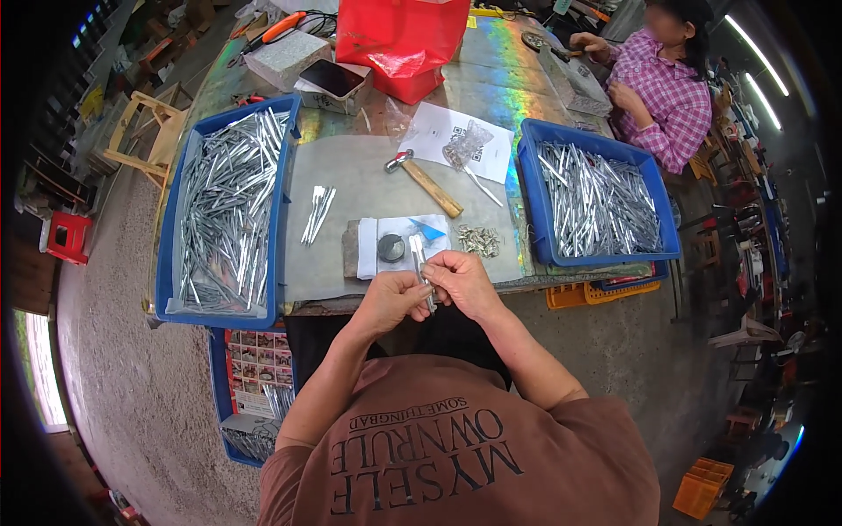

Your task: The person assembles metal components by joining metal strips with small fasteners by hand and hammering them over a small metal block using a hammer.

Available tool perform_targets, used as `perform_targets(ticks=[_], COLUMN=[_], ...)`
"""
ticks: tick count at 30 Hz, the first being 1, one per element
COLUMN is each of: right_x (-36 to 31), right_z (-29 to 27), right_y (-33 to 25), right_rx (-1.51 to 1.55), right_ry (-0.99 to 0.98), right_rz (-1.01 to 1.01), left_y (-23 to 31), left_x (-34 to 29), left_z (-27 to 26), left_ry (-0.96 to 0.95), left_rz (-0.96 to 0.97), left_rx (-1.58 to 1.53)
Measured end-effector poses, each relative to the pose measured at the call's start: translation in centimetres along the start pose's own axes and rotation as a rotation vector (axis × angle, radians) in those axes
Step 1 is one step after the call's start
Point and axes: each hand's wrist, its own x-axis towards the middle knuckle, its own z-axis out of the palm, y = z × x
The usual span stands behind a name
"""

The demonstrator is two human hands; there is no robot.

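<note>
Close to the table's front edge, my left hand (392,301) and my right hand (462,282) meet, fingers closed around slim silvery metal rods (417,252). The rods stand nearly upright between them; how many is hard to tell. Just beyond lies a block covered with white paper (368,250), bearing a round dark disc (391,248) and a blue triangular piece (427,230). Right of it is a small pile of brass-coloured metal parts (479,241). A hammer (430,188) with a wooden handle rests further back. Several loose rods (318,215) lie together on the left.
Blue trays full of metal rods stand at left (285,206) and right (537,210). Behind are a red bag (399,39), a phone (331,79) on a box, and a printed sheet (438,131). A co-worker in a checked shirt (671,101) sits at the far right.
</note>
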Motion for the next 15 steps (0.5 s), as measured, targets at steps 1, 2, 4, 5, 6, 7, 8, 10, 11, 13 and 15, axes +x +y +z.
perform_targets(ticks=[1,2,4,5,6,7,8,10,11,13,15], right_x=[-0.1,-0.2,-0.2,-0.2,-0.3,-0.3,-0.4,-0.5,-0.4,0.0,0.3], right_z=[0.0,0.0,-0.2,-0.3,-0.5,-0.9,-1.5,-3.3,-4.6,-7.4,-9.7], right_y=[0.0,0.1,0.3,0.4,0.2,0.1,-0.2,-0.9,-1.0,-0.3,0.2], right_rx=[0.014,-0.016,-0.015,-0.012,-0.031,-0.032,-0.015,-0.05,-0.05,-0.297,-0.507], right_ry=[0.007,0.015,0.025,0.027,0.054,0.062,0.117,0.193,0.196,0.347,0.444], right_rz=[0.002,-0.009,-0.018,-0.023,-0.032,-0.036,-0.035,-0.042,-0.046,-0.11,-0.139], left_y=[0.0,0.0,-0.1,-0.2,-0.3,-0.3,-0.2,0.0,0.1,0.1,0.3], left_x=[0.0,0.0,0.1,0.1,0.1,0.1,0.0,-0.2,-0.3,-0.5,-0.7], left_z=[0.1,0.2,0.3,0.2,0.2,0.2,0.2,0.0,-0.2,-0.5,-0.7], left_ry=[0.004,0.007,0.007,0.016,0.015,0.006,0.026,0.052,0.048,0.085,0.097], left_rz=[0.003,0.006,-0.006,-0.022,-0.022,-0.019,-0.015,-0.009,-0.007,-0.004,0.002], left_rx=[-0.003,-0.007,-0.018,-0.03,-0.03,-0.028,-0.048,-0.081,-0.078,-0.125,-0.129])
